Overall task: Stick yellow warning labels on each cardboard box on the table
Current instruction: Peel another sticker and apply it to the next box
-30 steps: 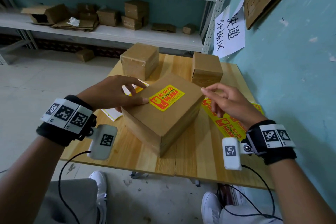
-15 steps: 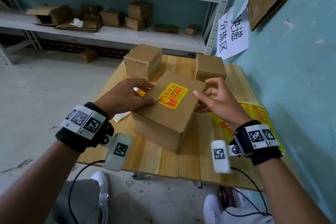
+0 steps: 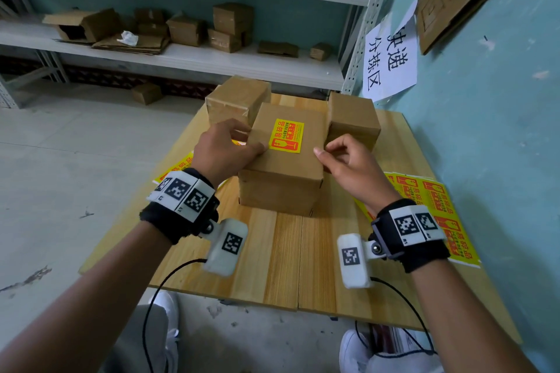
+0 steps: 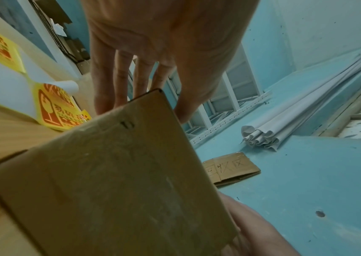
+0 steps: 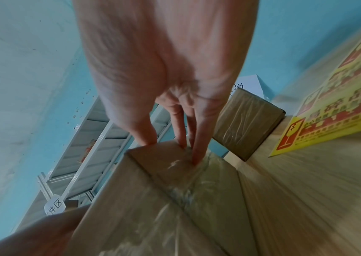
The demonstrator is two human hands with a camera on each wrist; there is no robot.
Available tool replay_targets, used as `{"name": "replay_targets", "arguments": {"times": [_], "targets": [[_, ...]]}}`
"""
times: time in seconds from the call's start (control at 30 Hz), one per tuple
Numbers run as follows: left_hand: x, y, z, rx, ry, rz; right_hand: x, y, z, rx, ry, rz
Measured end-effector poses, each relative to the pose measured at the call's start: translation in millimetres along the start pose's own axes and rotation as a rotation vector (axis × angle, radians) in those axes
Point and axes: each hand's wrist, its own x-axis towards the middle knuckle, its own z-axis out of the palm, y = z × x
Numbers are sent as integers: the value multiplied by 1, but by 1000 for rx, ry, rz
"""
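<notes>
A cardboard box (image 3: 283, 174) stands mid-table with a yellow warning label (image 3: 286, 135) stuck on its top. My left hand (image 3: 233, 147) grips its left side, thumb on top and fingers down the side. My right hand (image 3: 338, 154) grips the right side, thumb at the top edge. In the left wrist view the fingers (image 4: 120, 83) run down behind the box (image 4: 113, 181). The right wrist view shows fingertips (image 5: 197, 147) on the taped box (image 5: 164, 199). Two boxes with no label showing stand behind it, at the back left (image 3: 238, 98) and the back right (image 3: 353, 116).
Sheets of yellow labels lie on the wooden table (image 3: 288, 266), one at the right edge (image 3: 436, 209) and one at the left (image 3: 178, 165). A teal wall with a paper sign (image 3: 389, 60) runs along the right. Shelves with more cardboard (image 3: 188, 30) stand behind.
The labelled box has turned square to the table and slid back between the two rear boxes. My right hand came in from the right and took hold of its right side.
</notes>
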Motion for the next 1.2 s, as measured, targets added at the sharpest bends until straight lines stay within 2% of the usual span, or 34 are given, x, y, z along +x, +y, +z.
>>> {"name": "replay_targets", "arguments": {"times": [0.17, 0.33, 0.4, 0.53, 0.6, 0.87, 0.93, 1.03, 1.13, 1.2], "targets": [[14, 5, 7, -68, 15, -24, 6, -4, 0, -30, -113, 50], [26, 8, 15, -161, -44, -47, 24, 0, 4, -28, -116, 101], [29, 7, 20, -173, -43, -44, 30, 3, 6, -31, -63, 107], [37, 7, 28, -205, -17, -27, 39, 5, 10, -95, 174, 43], [41, 7, 30, -183, -13, -14, 44, 6, 14, -79, 222, 34], [55, 6, 40, -255, -19, -40, 57, 3, 25, 51, 100, 58], [57, 5, 42, -252, -25, -44, 59, 4, 22, 16, 126, 48], [59, 2, 43, -251, -33, -54, 63, 7, 10, -74, 262, 13], [59, 3, 41, -235, -38, -48, 69, 13, -4, -263, 408, 8], [60, 4, 41, -224, -22, -34, 73, 13, -11, -398, 417, 36]]}}
